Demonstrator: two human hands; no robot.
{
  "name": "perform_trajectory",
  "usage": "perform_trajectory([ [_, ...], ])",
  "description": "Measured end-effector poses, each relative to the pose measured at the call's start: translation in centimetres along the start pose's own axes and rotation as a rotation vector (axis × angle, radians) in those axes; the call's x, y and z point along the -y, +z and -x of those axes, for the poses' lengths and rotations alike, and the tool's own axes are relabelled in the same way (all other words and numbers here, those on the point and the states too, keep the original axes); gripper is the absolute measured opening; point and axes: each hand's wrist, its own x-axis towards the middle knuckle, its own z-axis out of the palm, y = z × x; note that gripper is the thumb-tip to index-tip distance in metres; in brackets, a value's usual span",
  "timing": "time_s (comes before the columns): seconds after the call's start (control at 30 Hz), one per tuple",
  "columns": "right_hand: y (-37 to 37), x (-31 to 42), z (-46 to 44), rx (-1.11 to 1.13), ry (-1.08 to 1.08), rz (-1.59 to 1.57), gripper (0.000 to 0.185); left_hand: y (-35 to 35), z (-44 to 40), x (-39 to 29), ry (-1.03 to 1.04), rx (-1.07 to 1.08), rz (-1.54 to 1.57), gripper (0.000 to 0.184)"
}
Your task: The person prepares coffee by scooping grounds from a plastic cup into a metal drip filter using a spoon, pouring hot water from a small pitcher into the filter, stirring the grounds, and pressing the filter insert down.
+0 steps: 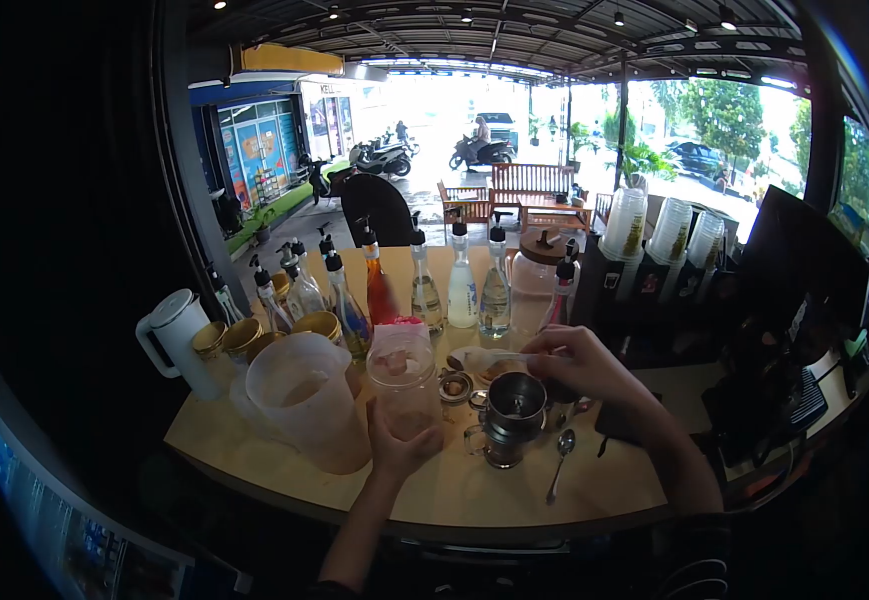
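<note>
I see the left hand [407, 446] wrapped around a clear jar [402, 392], just below the frame's centre. Right of centre, the right hand [585, 362] curls near a metal pot [516, 428]; from here, I can't tell what it grasps.

Lamps [728, 18] dot the dark ceiling [535, 42]; a slatted wooden bench [533, 180] stands in daylight outside.

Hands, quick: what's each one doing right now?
Left hand: closed around the clear container.
Right hand: fingers curled near the metal cup; whether it grips anything cannot be told.
</note>
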Motion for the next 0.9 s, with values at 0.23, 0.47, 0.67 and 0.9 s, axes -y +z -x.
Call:
perform_trajectory([
  [0.23,-1.4,-1.0,6.2,-0.204,0.104,0.174,0.017,0.1,-0.4,0.5,-0.06,0.03,0.054,0.091],
  [0.47,-1.9,-1.8,8.3,-0.278,0.012,0.274,0.016,0.1,-0.4,1.6,-0.052,0.015,-0.041,0.092],
  [0.67,-1.8,-2.0,8.3,-0.301,-0.045,0.265,0.015,0.4,-0.3,1.1,-0.114,0.027,0.082,0.092],
  [0.9,-0.8,-2.7,7.6,-0.348,-0.147,0.291,0.015,0.4,-0.4,1.2,-0.108,0.031,0.109,0.089],
])
